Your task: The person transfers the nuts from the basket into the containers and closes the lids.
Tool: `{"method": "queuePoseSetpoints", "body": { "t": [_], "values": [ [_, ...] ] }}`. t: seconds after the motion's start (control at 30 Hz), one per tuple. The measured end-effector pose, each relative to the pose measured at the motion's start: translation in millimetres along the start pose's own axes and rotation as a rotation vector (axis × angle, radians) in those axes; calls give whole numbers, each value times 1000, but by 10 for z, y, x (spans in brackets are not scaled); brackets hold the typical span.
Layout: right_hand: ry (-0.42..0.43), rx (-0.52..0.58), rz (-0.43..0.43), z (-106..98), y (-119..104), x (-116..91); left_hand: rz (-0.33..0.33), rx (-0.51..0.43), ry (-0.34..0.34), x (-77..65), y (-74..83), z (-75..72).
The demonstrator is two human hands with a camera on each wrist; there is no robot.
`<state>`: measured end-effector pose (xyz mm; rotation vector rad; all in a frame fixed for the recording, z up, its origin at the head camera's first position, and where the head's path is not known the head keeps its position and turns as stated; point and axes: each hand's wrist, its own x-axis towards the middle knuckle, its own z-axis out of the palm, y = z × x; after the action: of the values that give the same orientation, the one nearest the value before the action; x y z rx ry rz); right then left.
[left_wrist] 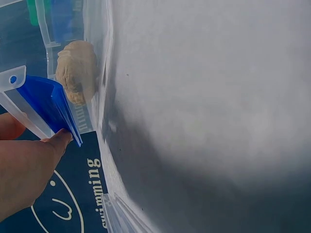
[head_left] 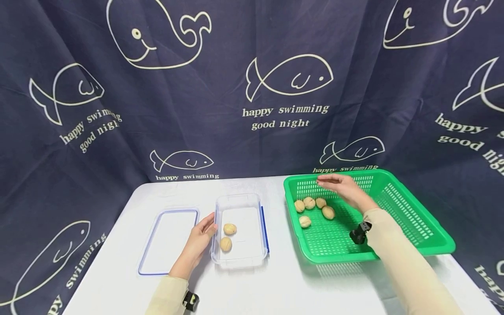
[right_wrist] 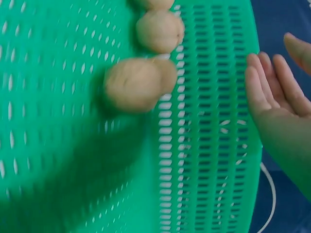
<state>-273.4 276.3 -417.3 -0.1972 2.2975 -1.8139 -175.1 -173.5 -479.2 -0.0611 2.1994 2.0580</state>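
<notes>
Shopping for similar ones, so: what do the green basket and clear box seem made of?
Green basket: probably moulded plastic, smooth; regularly slotted walls. Clear box: likely rigid plastic, glossy; transparent walls, though glass can't be excluded.

Printed navy curtain (head_left: pixel 220 96) behind the table (head_left: pixel 287 288) suggests a staged booth

lid (head_left: pixel 168 242) L | box (head_left: pixel 249 225) ctr, 2 walnuts (head_left: pixel 230 229) in | bskt (head_left: pixel 327 240) R
</notes>
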Motion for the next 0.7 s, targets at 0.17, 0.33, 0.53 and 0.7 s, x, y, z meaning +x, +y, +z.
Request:
{"method": "queuePoseSetpoints", "body": {
  "t": [0.17, 0.33, 0.53, 0.7],
  "values": [
    [-99, -77, 29, -104, 79, -18, -1, 1, 5, -6, 14, 10],
    [-181, -106, 80, -203, 201, -42, -5, 3, 4, -3, 4, 9],
    [-260, -119, 109, -310, 331, -56, -1, 0, 1, 3, 1, 6],
    [-287, -157, 149, -345, 410, -45, 0, -5, 1, -1, 1, 6]
  ]
}}
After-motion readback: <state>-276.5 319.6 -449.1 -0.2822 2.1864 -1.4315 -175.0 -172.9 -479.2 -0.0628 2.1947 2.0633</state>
